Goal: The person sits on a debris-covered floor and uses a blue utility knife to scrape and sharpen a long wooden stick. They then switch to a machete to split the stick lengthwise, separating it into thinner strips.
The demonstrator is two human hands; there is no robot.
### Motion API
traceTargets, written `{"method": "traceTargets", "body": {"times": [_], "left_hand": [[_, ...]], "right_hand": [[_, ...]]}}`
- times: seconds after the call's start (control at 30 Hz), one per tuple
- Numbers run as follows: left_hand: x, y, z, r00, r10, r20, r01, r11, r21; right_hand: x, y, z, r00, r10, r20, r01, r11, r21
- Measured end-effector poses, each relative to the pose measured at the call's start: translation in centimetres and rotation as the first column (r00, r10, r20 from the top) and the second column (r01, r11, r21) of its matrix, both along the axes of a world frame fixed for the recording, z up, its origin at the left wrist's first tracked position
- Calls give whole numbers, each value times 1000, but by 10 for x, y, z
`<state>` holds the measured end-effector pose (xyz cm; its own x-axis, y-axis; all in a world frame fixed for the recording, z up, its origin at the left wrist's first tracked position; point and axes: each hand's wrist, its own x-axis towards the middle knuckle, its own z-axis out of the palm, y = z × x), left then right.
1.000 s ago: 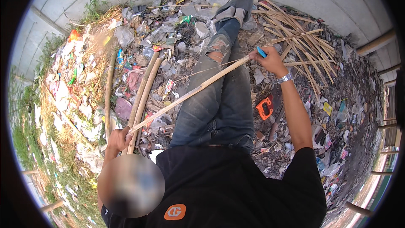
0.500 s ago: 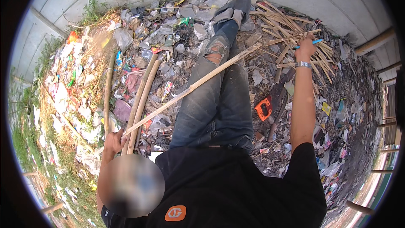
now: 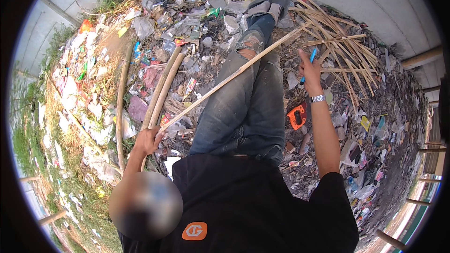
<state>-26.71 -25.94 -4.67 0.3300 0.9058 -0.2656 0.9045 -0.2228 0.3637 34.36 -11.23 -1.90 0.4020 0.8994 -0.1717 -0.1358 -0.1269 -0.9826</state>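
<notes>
Crossing my outstretched legs is a long pale wooden strip [image 3: 222, 84], slanting up to the right. My left hand [image 3: 148, 141] is closed round its lower end, just above the bases of some bamboo poles [image 3: 161, 89]. Its far end lies above and near my right hand [image 3: 310, 73], apart from it. In that hand I grip a slim blue pen-shaped tool [image 3: 314, 55], whose ends stick out above and below the fingers; its exact kind is too small to tell. A saw with an orange handle [image 3: 296, 117] lies on the ground beside my right thigh.
A loose pile of wooden strips [image 3: 344, 42] lies at the far right, by the grey wall [image 3: 370, 4]. Another bamboo pole [image 3: 122, 103] lies at the left. Plastic scraps and litter [image 3: 187, 23] cover the ground around my crossed legs [image 3: 234, 112].
My right hand has drawn back from the strip pile, leftward and nearer, with the blue tool turned more upright. My left hand has slid up and right with the strip's lower end.
</notes>
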Motion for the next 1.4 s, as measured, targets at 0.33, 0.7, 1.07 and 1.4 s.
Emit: {"method": "traceTargets", "body": {"times": [0.33, 0.7, 1.07, 1.4], "left_hand": [[122, 32, 13, 990, 60, 127, -56, 998, -32], [163, 41, 34, 962, 114, 249, -88, 990, -112], [197, 72, 35, 942, 62, 331, -34, 996, -87], [188, 70, 33, 980, 35, 195, -33, 999, -14]], "right_hand": [[-165, -14, -45, 927, 7, 375, -87, 977, 196], [-175, -45, -16, 824, 104, 557, -165, 984, 61], [-155, -64, -16, 746, 271, 608, -343, 939, 1], [-84, 5, -28, 625, 83, 776, -137, 991, 4]]}}
